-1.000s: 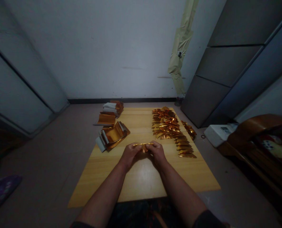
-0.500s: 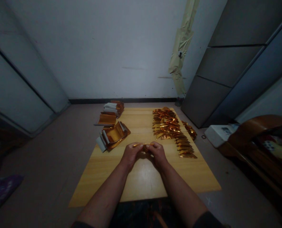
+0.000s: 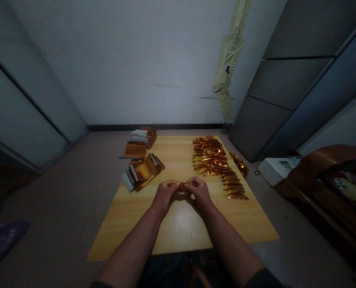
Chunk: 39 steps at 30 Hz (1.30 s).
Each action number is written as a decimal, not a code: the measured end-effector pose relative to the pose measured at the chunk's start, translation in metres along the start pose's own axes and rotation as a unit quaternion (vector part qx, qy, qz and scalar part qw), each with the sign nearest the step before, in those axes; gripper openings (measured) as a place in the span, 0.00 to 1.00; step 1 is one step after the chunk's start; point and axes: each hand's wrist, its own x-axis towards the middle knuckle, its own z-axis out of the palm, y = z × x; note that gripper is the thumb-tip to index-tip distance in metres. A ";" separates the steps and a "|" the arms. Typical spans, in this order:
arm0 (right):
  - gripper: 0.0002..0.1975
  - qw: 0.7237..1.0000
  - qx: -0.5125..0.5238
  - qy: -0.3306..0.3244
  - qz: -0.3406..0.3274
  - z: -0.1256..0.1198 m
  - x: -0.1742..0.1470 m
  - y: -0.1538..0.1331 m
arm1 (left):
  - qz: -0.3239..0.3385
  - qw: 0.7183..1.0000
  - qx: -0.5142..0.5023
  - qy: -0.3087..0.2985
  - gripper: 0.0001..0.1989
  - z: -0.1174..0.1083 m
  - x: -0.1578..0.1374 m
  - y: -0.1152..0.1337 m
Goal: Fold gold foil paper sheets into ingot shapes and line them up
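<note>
Both of my hands meet over the middle of a wooden board table (image 3: 184,234). My left hand (image 3: 165,193) pinches one end of a small gold foil paper piece (image 3: 182,187), thumb on top. On its other end, my right hand (image 3: 199,193) is closed in the same way. Fingers cover most of the foil, so its full shape is hidden. To the left lies a stack of curved gold foil paper sheets (image 3: 146,170) with pale backs. Rows of folded gold foil pieces (image 3: 209,158) stand at the right, close to my right hand.
Another pile of foil sheets (image 3: 135,149) sits at the table's far left corner. More folded foil (image 3: 240,165) lies beyond the right edge. A white box (image 3: 275,170), wooden furniture (image 3: 312,168) and a grey cabinet (image 3: 274,84) stand to the right. A wall (image 3: 141,64) closes the far side.
My right hand's fingers have lifted and shifted slightly on the foil piece, and less of its flat top edge shows between my thumbs. My left hand is almost unmoved.
</note>
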 end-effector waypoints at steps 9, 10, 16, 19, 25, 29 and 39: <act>0.12 0.999 0.031 -0.022 0.015 -0.001 -0.001 0.001 | 0.013 1.000 0.003 -0.003 0.15 -0.003 -0.001 -0.001; 0.12 0.999 0.026 -0.023 0.006 -0.002 0.000 0.002 | 0.013 1.000 0.006 -0.004 0.15 -0.003 -0.001 -0.001; 0.12 1.000 -0.015 -0.015 -0.014 -0.010 0.006 0.005 | 0.029 0.999 0.041 0.009 0.14 -0.004 0.001 -0.002; 0.12 0.998 0.001 -0.028 0.049 -0.009 0.002 -0.003 | 0.030 0.998 0.054 0.016 0.15 -0.005 0.002 -0.006; 0.13 0.996 0.004 -0.056 0.064 0.005 -0.007 -0.018 | 0.039 0.996 0.069 0.031 0.13 0.001 0.001 -0.005; 0.11 0.997 -0.007 -0.068 0.038 0.002 -0.002 -0.013 | 0.018 0.998 0.053 0.013 0.13 0.003 -0.003 0.001; 0.09 0.981 -0.173 -0.086 -0.020 -0.020 0.015 -0.018 | -0.019 0.999 0.043 0.003 0.14 -0.002 -0.009 0.010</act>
